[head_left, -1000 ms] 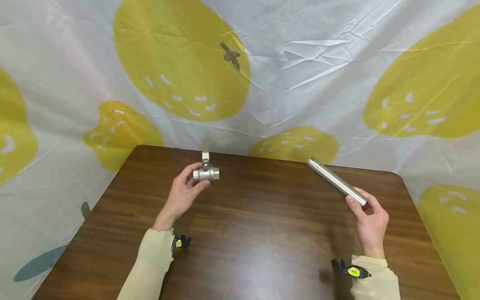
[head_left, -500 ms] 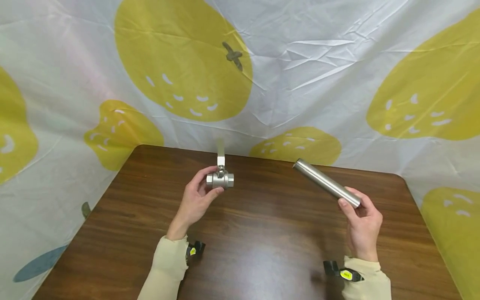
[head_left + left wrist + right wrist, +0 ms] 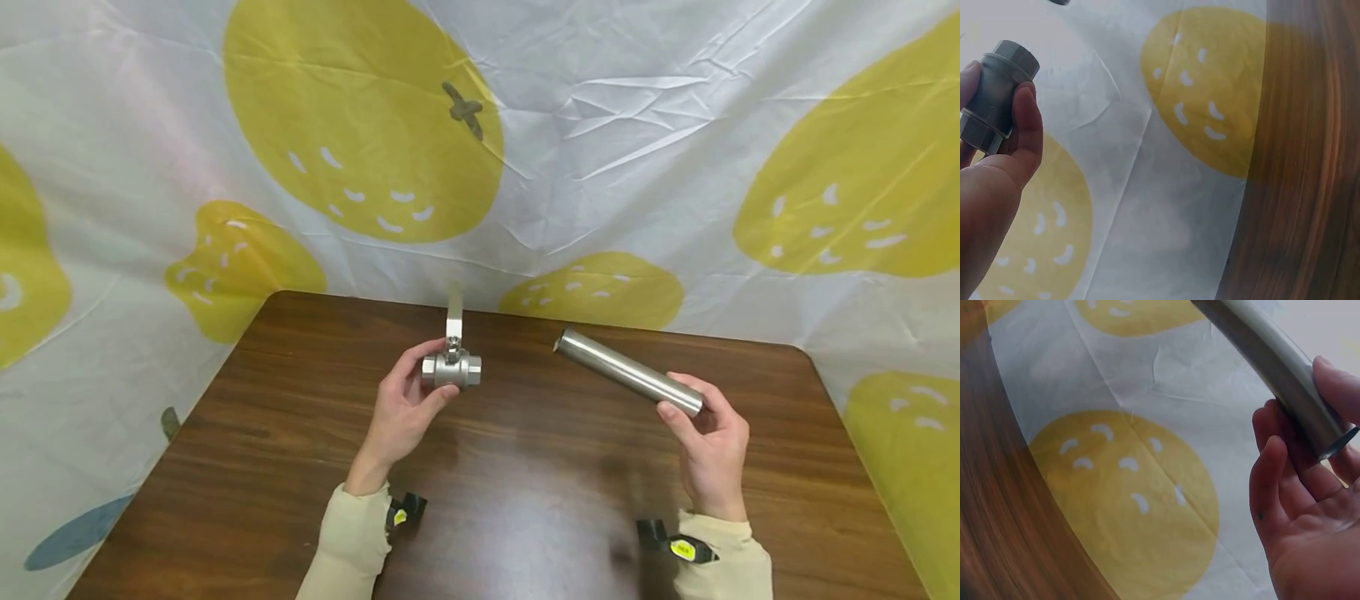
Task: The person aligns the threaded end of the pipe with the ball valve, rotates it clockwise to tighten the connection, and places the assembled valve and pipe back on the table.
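Note:
In the head view my left hand (image 3: 401,417) pinches a metal ball valve (image 3: 452,370) by its body between thumb and fingers. Its lever handle (image 3: 455,321) points up and away. The valve's hexagonal ends (image 3: 1016,53) show in the left wrist view. To the right, my right hand (image 3: 712,437) holds a smooth steel pipe (image 3: 626,372) near its lower right end. The pipe slants up to the left, its far end apart from the valve. In the right wrist view the open end of the pipe (image 3: 1338,444) is near the palm.
A brown wood-grain table (image 3: 525,517) lies below both hands. Behind and beside it hangs a white cloth (image 3: 540,192) printed with yellow fruit. Each wrist wears a black camera strap (image 3: 693,548).
My left hand has moved right with the valve and slightly toward me. My right hand has moved left with the pipe, which now lies flatter, so the gap between valve and pipe is smaller.

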Demonstrator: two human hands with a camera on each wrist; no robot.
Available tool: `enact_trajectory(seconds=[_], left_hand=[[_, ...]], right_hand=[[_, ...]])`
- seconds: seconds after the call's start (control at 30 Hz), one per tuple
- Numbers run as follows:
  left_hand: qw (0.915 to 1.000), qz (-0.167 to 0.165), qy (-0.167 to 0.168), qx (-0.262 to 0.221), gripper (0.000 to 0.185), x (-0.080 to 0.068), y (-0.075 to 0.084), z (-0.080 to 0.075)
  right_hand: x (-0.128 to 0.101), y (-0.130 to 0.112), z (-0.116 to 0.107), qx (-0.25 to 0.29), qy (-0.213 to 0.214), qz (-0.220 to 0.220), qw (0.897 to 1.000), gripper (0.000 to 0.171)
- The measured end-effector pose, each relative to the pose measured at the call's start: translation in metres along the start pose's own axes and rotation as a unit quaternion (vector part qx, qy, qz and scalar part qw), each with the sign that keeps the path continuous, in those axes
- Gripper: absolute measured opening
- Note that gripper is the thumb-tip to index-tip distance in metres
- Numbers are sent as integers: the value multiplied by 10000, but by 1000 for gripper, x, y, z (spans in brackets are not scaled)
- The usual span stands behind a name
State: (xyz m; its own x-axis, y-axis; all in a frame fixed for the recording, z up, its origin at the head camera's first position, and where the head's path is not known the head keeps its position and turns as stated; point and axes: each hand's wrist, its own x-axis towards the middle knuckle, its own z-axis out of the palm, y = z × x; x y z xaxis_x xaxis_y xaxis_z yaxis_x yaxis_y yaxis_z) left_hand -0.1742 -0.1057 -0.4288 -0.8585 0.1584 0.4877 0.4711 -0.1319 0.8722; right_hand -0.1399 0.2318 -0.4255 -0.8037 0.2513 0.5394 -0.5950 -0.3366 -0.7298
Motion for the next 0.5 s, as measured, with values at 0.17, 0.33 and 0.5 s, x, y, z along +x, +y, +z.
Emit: enact_trajectory(seconds=[0.17, 0.33, 0.5], left_hand=[[9999, 90, -114, -73, 54, -1, 0, 6], [9995, 11, -255, -167, 54, -2, 2, 9], [9991, 12, -333, -262, 55, -2, 9, 11]], right_hand=[[-2, 1, 6, -81, -319, -75, 9994, 34], [-1, 0, 12, -236, -619, -114, 9977, 33], [-3, -3, 14, -506, -843, -192, 9950, 34]])
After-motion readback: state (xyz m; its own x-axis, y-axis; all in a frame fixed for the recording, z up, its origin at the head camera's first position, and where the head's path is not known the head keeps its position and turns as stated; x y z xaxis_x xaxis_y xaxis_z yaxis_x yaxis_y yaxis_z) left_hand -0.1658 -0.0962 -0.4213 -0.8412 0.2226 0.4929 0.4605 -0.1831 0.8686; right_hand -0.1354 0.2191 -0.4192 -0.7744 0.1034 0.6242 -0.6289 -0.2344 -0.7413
